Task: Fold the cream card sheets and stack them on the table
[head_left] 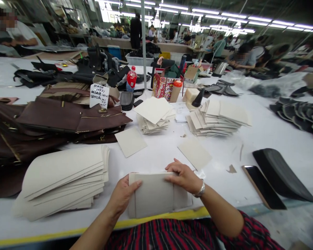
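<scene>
Between my two hands stands a grey-beige sheet piece [153, 196], folded or stacked in layers, at the table's front edge. My left hand [123, 192] grips its left side, thumb on the near face. At the upper right, my right hand [184, 177] pinches the top edge, its index finger lifted a little. Whether the piece is leather or card I cannot tell. Beyond it lie a single square sheet [130, 141] and another flat sheet [194, 152]. Behind these are a stack of square sheets [155, 113] and a fanned stack [219, 118].
Large curved beige sheets [65, 177] are piled at left, below brown leather bag parts [67, 116]. A phone [263, 185] and a dark curved block [281, 173] lie at right. Farther back stand a red-labelled bottle [131, 80] and an orange-lidded cup [176, 91]. Other people work beyond.
</scene>
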Demonstrator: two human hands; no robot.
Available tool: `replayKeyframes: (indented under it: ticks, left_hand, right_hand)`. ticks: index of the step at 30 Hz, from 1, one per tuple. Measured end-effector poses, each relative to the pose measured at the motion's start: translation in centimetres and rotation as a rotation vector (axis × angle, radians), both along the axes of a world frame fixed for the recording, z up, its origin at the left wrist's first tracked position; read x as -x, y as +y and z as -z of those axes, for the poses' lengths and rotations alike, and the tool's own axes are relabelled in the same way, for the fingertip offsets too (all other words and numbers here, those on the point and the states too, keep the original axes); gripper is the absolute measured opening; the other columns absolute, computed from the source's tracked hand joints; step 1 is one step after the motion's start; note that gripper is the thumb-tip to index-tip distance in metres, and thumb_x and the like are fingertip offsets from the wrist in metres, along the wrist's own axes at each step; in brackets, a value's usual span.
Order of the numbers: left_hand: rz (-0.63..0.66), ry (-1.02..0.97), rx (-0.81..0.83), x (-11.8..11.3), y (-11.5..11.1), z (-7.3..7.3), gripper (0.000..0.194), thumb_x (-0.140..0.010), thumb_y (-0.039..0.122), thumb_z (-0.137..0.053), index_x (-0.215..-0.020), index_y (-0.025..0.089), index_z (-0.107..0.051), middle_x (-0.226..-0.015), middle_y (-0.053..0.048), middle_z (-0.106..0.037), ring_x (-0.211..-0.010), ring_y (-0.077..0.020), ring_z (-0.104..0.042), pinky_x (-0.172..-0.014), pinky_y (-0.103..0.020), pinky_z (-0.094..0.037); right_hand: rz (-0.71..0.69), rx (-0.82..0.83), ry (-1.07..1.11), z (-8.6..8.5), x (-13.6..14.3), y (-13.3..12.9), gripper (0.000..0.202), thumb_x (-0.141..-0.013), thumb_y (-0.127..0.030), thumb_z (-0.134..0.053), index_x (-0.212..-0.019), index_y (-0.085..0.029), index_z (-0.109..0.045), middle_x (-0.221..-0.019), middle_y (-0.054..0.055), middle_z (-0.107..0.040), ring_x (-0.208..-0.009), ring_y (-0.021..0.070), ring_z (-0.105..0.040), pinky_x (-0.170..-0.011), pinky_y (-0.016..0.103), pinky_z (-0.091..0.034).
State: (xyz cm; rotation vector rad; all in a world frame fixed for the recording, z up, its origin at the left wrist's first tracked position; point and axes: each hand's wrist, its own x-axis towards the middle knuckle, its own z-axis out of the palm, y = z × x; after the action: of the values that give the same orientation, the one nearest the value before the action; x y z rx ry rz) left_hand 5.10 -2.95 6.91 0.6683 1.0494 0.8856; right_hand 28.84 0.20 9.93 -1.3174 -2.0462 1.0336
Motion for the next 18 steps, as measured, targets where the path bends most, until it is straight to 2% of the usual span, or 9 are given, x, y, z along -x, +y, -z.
replayKeyframes:
  ticks: [3,6,9,11,12,14,16,18]
  left_hand:
    - [-0.001,-0.008,-0.001,-0.1,0.1,-0.3,0.024,-0.068,0.028,-0.065,-0.085,0.015,-0.056,-0.076,-0.003,-0.064,-0.067,-0.0151,-0.058,-0.065,-0.026,-0.046]
    - [-0.014,-0.017,-0.021,-0.2,0.1,-0.3,0.023,-0.068,0.027,-0.064,-0.086,0.015,-0.055,-0.076,-0.002,-0.063,-0.066,-0.0142,-0.058,-0.064,-0.025,-0.046]
    - [-0.041,-0.018,-0.043,-0.1,0.1,-0.1,0.024,-0.069,0.027,-0.064,-0.087,0.015,-0.055,-0.076,-0.002,-0.064,-0.067,-0.0148,-0.058,-0.066,-0.026,-0.046]
    - [-0.056,-0.03,-0.046,-0.2,0.0,0.0,0.024,-0.07,0.028,-0.063,-0.088,0.014,-0.054,-0.078,-0.004,-0.064,-0.07,-0.0164,-0.059,-0.069,-0.028,-0.046]
    - [-0.064,-0.037,-0.045,-0.3,0.0,0.0,0.025,-0.07,0.028,-0.062,-0.089,0.014,-0.054,-0.079,-0.004,-0.064,-0.072,-0.0172,-0.06,-0.07,-0.029,-0.046]
    - [-0.081,-0.048,-0.034,-0.7,-0.2,0.1,0.026,-0.07,0.029,-0.063,-0.09,0.014,-0.053,-0.08,-0.004,-0.064,-0.073,-0.0182,-0.061,-0.071,-0.03,-0.047]
    - [-0.112,-0.061,-0.011,-1.2,-0.4,0.3,0.029,-0.068,0.03,-0.064,-0.09,0.015,-0.053,-0.079,-0.003,-0.065,-0.073,-0.0184,-0.061,-0.07,-0.03,-0.047]
    - [-0.175,-0.083,0.01,-1.7,-0.6,0.4,0.032,-0.066,0.03,-0.066,-0.091,0.016,-0.051,-0.077,-0.001,-0.065,-0.072,-0.0176,-0.061,-0.069,-0.03,-0.047]
  right_hand:
    - [-0.003,0.053,0.015,0.1,-0.1,0.1,0.019,-0.075,-0.038,-0.054,-0.068,-0.021,-0.056,-0.08,-0.003,-0.063,-0.079,0.0144,-0.058,-0.102,0.047,-0.015]
    - [0.014,-0.058,-0.03,-0.2,-0.4,0.1,0.015,-0.076,-0.037,-0.054,-0.077,-0.022,-0.058,-0.084,-0.001,-0.062,-0.086,0.0167,-0.056,-0.1,0.046,-0.022]
    - [0.19,-0.328,-0.087,-0.8,-0.8,-0.6,0.032,-0.073,-0.035,-0.058,-0.102,-0.022,-0.053,-0.104,0.006,-0.056,-0.102,0.0219,-0.048,-0.096,0.044,-0.031]
    - [0.368,-0.443,-0.096,-1.1,-1.0,-1.5,0.034,-0.075,-0.033,-0.056,-0.106,-0.02,-0.05,-0.105,0.009,-0.053,-0.1,0.0225,-0.048,-0.089,0.041,-0.038]
    - [0.43,-0.444,-0.092,-1.2,-1.0,-1.9,0.029,-0.077,-0.032,-0.053,-0.103,-0.019,-0.05,-0.099,0.009,-0.055,-0.093,0.0213,-0.051,-0.083,0.039,-0.042]
    - [0.467,-0.348,-0.081,-1.0,-0.8,-2.8,0.019,-0.08,-0.03,-0.048,-0.096,-0.019,-0.052,-0.087,0.006,-0.056,-0.077,0.0175,-0.054,-0.071,0.033,-0.046]
    - [0.427,-0.213,-0.073,-0.5,-0.3,-3.5,0.016,-0.08,-0.029,-0.048,-0.092,-0.019,-0.053,-0.081,0.004,-0.055,-0.069,0.0147,-0.053,-0.064,0.029,-0.046]
    - [0.395,-0.128,-0.063,0.0,0.3,-3.8,0.021,-0.077,-0.027,-0.051,-0.097,-0.019,-0.051,-0.084,0.004,-0.055,-0.071,0.0144,-0.053,-0.065,0.029,-0.046]
